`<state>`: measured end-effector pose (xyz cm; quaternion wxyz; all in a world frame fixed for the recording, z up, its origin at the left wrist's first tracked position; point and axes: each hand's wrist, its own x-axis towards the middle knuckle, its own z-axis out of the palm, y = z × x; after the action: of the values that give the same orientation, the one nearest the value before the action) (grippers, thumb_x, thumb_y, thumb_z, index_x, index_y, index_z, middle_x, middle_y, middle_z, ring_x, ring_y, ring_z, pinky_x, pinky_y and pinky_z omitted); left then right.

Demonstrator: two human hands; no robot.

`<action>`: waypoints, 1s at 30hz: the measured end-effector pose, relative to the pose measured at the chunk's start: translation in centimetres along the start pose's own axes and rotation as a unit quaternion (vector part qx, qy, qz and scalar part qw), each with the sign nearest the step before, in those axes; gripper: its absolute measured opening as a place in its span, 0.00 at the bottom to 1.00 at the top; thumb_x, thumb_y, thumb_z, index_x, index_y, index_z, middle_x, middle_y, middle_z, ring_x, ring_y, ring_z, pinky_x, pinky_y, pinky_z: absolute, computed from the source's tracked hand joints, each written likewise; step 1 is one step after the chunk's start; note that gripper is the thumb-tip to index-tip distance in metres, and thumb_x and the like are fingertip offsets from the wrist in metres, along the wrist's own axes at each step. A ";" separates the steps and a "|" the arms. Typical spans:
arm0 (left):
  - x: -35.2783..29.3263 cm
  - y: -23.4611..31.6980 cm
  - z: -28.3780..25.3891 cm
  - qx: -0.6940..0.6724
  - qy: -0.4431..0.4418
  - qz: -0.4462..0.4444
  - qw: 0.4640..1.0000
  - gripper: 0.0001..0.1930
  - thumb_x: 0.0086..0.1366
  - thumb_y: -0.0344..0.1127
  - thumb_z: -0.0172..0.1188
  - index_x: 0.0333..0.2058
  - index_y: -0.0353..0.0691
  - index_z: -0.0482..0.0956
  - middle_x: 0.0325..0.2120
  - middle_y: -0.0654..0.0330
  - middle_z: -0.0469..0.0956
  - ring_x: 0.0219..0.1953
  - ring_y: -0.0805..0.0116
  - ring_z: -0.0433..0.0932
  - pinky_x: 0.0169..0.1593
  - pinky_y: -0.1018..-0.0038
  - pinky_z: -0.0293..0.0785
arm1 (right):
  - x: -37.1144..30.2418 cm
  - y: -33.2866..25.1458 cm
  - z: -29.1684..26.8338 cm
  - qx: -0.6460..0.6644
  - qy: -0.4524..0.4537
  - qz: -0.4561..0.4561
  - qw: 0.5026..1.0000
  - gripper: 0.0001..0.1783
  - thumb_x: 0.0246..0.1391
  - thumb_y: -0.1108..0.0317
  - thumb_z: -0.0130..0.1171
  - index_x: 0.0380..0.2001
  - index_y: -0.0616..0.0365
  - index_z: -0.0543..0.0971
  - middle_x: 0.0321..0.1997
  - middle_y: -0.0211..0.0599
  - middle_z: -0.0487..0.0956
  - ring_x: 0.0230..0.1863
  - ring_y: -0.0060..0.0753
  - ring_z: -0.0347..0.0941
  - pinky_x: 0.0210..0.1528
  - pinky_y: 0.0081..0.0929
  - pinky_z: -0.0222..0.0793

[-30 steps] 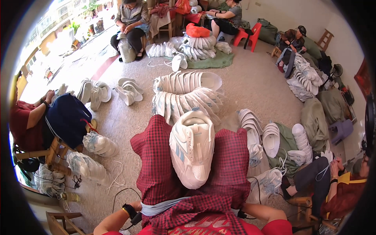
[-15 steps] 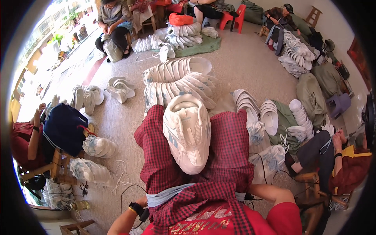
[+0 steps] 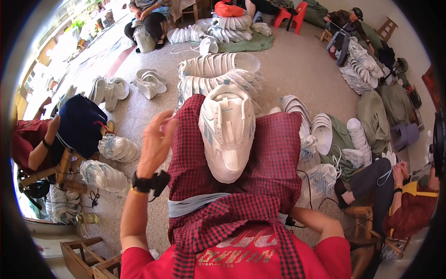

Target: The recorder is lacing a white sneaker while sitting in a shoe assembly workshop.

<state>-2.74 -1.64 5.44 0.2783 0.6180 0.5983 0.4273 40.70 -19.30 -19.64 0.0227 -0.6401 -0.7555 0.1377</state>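
Note:
A white sneaker (image 3: 226, 139) with pale-blue side panels rests between my thighs on a red-and-black checked apron (image 3: 278, 149). Its toe points toward me and no hand touches it. My left hand (image 3: 157, 142) is raised beside my left knee, its fingers apart and slightly curved, with nothing visible in them. A dark band with a black device (image 3: 151, 182) is strapped round that wrist. My right forearm (image 3: 316, 218) goes down beside my right hip, and the hand there is hidden behind the apron and thigh.
Nested rows of white shoe parts (image 3: 218, 67) lie beyond my knees. More shoe stacks (image 3: 104, 174) stand at left and at right (image 3: 323, 132). A black cable (image 3: 310, 186) runs by my right thigh. Co-workers sit on both sides and at the back; a wooden stool (image 3: 81, 251) is at lower left.
My left hand has come up from beside my left hip to beside the knee. The view has shifted a little, so the shoe appears higher. My right arm stays down.

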 end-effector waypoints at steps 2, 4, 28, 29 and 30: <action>1.1 2.5 3.0 0.047 -0.023 0.121 0.991 0.22 0.64 0.40 0.61 0.53 0.35 0.75 0.50 0.44 0.75 0.51 0.52 0.76 0.53 0.63 0.72 | 0.1 0.4 -0.5 0.003 0.000 0.000 1.000 0.14 0.58 0.66 0.49 0.35 0.62 0.81 0.36 0.52 0.82 0.38 0.56 0.79 0.41 0.46 0.74; 2.3 2.4 5.5 0.037 -0.040 0.187 0.981 0.26 0.63 0.43 0.62 0.57 0.37 0.72 0.53 0.46 0.73 0.55 0.48 0.72 0.56 0.60 0.68 | 0.2 0.8 -1.2 0.004 0.001 -0.001 1.000 0.14 0.58 0.66 0.49 0.35 0.62 0.81 0.35 0.52 0.82 0.38 0.56 0.79 0.41 0.47 0.74; 2.2 0.4 6.6 0.046 -0.019 0.178 0.983 0.21 0.60 0.42 0.57 0.49 0.38 0.73 0.40 0.42 0.74 0.45 0.46 0.74 0.51 0.59 0.69 | 16.1 -11.2 -26.0 0.293 0.344 -0.202 0.869 0.09 0.57 0.74 0.55 0.41 0.62 0.80 0.39 0.44 0.80 0.35 0.41 0.78 0.35 0.28 0.72; 2.5 0.3 6.4 0.038 -0.047 0.180 0.982 0.21 0.61 0.42 0.57 0.50 0.38 0.73 0.39 0.42 0.74 0.43 0.47 0.75 0.50 0.60 0.69 | 17.5 -13.2 -26.5 0.320 0.348 -0.264 0.841 0.12 0.57 0.74 0.55 0.45 0.62 0.78 0.43 0.45 0.79 0.36 0.40 0.78 0.35 0.26 0.72; 2.8 0.0 6.1 0.030 -0.071 0.179 0.981 0.20 0.62 0.42 0.56 0.50 0.38 0.73 0.38 0.43 0.74 0.42 0.49 0.75 0.49 0.60 0.70 | 18.4 -15.4 -27.0 0.317 0.293 -0.262 0.863 0.14 0.57 0.71 0.55 0.47 0.62 0.77 0.46 0.47 0.78 0.38 0.43 0.78 0.36 0.30 0.73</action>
<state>2.27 2.13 3.10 0.2200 0.7521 0.4692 0.4071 28.33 1.29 7.37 0.4795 -0.3881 -0.7696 0.1651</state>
